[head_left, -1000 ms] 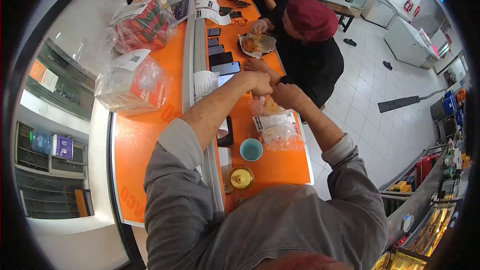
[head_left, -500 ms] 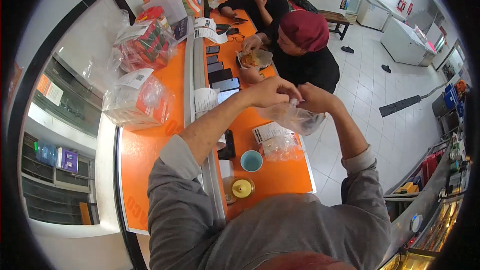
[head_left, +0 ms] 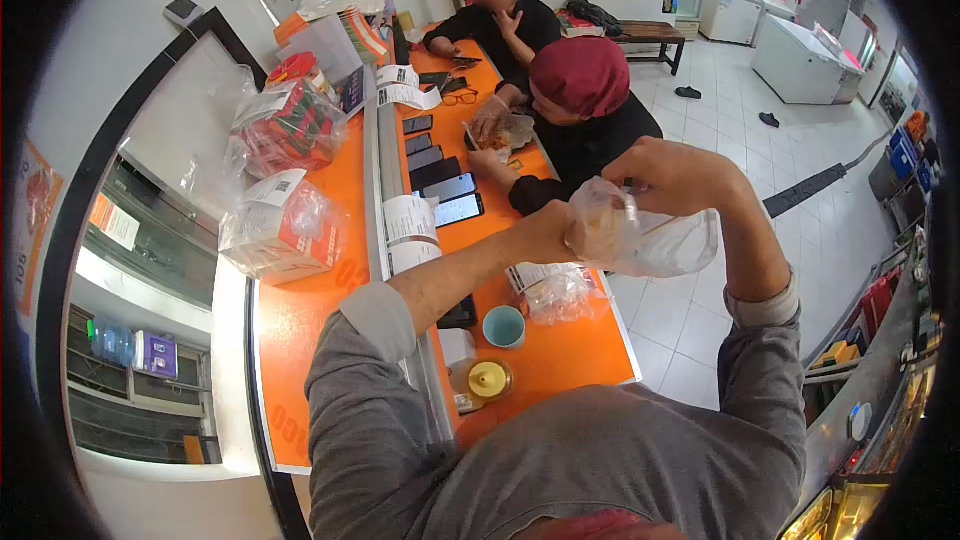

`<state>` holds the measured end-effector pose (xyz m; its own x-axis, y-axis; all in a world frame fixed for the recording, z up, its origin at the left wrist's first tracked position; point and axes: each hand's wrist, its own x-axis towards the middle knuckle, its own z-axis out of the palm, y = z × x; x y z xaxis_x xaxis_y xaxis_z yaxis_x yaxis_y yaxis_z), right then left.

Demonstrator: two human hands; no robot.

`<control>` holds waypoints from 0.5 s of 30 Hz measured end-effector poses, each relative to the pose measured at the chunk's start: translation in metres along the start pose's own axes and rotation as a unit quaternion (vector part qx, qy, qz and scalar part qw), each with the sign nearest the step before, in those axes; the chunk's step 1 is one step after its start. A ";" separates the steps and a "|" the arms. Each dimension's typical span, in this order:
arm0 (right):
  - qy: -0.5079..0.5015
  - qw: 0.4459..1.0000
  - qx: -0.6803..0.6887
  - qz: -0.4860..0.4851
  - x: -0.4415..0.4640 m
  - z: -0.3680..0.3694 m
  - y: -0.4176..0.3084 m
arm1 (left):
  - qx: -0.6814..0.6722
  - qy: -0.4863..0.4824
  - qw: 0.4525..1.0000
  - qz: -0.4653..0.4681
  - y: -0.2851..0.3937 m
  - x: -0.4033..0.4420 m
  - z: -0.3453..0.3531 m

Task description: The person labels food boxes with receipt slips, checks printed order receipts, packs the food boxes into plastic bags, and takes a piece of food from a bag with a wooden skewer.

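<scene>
In front of me a clear plastic bag (head_left: 655, 245) hangs in the air between my two hands. My left hand (head_left: 545, 232) grips its left side, the fingers partly hidden behind the plastic. Higher up, my right hand (head_left: 685, 177) has its fingers curled onto the bag's upper edge. Something pale shows through the film, too blurred to name. Below the bag, a wrapped package in clear plastic (head_left: 560, 298) with a printed receipt lies on the orange counter. Nearby stand a light-blue cup (head_left: 503, 327) and a yellow-topped squeeze bottle (head_left: 488, 378).
Phones (head_left: 459, 209) and receipts (head_left: 410, 218) line the counter's left side. A bagged box (head_left: 285, 230) and a red bagged package (head_left: 290, 125) sit on the raised ledge. Across, a co-worker in a maroon cap (head_left: 580, 75) handles food in a wrapper (head_left: 512, 133); another person sits behind.
My hands have moved apart, my right hand rising to the right. The bag, earlier bunched at the neck between my fingers, now spreads wider. The co-worker's gloved hand has shifted over the food.
</scene>
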<state>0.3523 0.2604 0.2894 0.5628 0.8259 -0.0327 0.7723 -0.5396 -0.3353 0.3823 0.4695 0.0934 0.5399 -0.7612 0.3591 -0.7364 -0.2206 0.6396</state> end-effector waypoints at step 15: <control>0.329 0.939 0.077 -0.057 -0.093 -0.047 -0.044 | -0.060 -0.006 0.998 0.036 0.074 0.015 -0.004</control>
<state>0.2795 0.1997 0.3519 0.5782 0.5695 0.5843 0.8156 -0.3818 -0.4349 0.3378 0.4446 0.1488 0.4821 -0.7796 0.3998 -0.7183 -0.0904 0.6899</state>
